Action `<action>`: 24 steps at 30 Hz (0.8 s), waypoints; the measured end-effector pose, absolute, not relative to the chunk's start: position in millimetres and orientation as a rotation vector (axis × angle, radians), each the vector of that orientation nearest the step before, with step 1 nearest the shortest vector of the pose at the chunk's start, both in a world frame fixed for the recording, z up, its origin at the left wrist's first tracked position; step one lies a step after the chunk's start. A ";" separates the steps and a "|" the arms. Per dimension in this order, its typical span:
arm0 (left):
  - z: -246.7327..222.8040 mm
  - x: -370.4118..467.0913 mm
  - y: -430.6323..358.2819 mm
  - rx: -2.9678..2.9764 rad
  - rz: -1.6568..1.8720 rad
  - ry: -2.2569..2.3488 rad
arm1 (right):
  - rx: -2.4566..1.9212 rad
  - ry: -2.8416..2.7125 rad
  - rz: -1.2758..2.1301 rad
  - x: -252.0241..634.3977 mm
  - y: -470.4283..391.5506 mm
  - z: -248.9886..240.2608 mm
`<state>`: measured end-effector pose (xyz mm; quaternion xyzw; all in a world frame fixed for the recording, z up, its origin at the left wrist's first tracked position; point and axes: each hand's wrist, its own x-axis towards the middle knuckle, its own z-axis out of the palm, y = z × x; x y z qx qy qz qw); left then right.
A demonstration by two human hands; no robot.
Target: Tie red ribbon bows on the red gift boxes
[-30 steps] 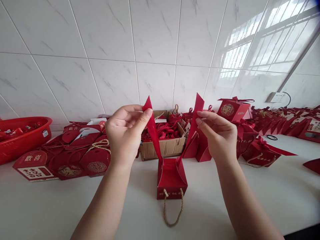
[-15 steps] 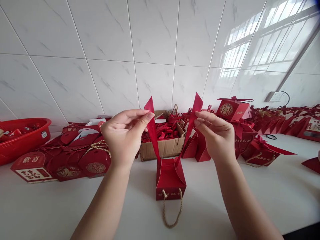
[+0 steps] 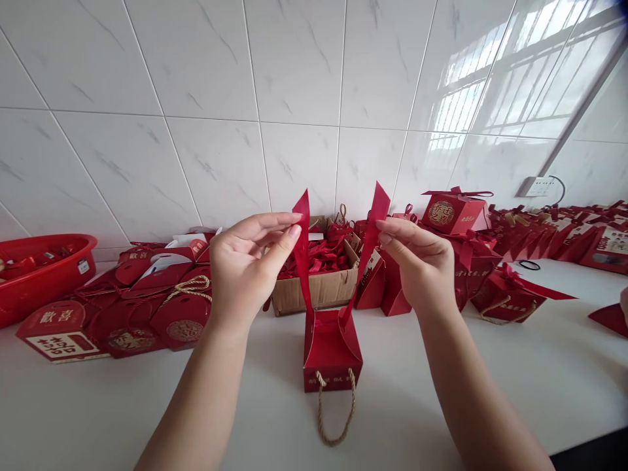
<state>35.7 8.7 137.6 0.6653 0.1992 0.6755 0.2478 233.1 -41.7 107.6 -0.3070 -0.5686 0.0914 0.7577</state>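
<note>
The left hand [image 3: 250, 261] is pinched almost closed, with its thumb and fingers holding a red ribbon strip [image 3: 303, 268] near the tip. The right hand [image 3: 419, 261] does the same with another ribbon strip [image 3: 367, 245]. The tips of both strips poke up above the fingers. The strips run down, tight and a bit slanted, to the back part of a small red box [image 3: 332, 350]. I cannot tell if they are two ends of one ribbon. The small red box sits on the white surface [image 3: 275, 412], below and between the hands. A rope handle [image 3: 336, 440] hangs from its front and makes a loop. Behind it is a brown cardboard box [image 3: 316, 294] with a heap of red ribbons [image 3: 326, 258] inside. On the left, a bunch of red boxes [image 3: 132, 327] sits close together, and past them is a big red tub [image 3: 49, 288]. On the right, a box with a bow [image 3: 456, 216] sits up high. Farther right there is a black ring [image 3: 529, 265], and many more red boxes stand near the tiled wall [image 3: 294, 72].
</note>
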 end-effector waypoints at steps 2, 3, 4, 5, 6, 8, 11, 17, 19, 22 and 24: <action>137.0 36.6 10.0 1.812 1.855 0.522 | -0.682 -1.247 0.198 232.7 -42.9 108.0; 136.5 37.0 10.9 1.803 1.867 0.513 | -0.686 -1.248 0.199 232.7 -43.2 108.1; 135.9 37.4 11.8 1.789 1.881 0.504 | -0.688 -1.247 0.200 232.9 -43.4 108.1; 135.3 37.6 12.7 1.774 1.897 0.496 | -0.687 -1.244 0.202 233.2 -43.3 108.1; 134.7 37.8 13.4 1.761 1.913 0.491 | -0.684 -1.239 0.203 233.6 -43.0 108.1; 134.0 37.9 14.2 1.747 1.942 0.490 | -0.668 -1.228 0.202 234.2 -42.2 108.2; 133.8 38.3 14.2 1.744 1.954 0.486 | -0.647 -1.220 0.200 234.7 -41.3 108.6; 133.8 39.7 12.5 1.752 1.963 0.508 | -0.647 -1.216 0.204 234.0 -41.6 108.4; 133.9 40.0 11.8 1.745 1.974 0.493 | -0.645 -1.222 0.199 233.7 -41.7 108.1; 134.7 40.2 10.9 1.745 1.967 0.507 | -0.663 -1.230 0.171 233.6 -41.5 107.7; 135.3 40.5 10.5 1.760 1.953 0.530 | -0.688 -1.230 0.140 233.6 -41.3 107.3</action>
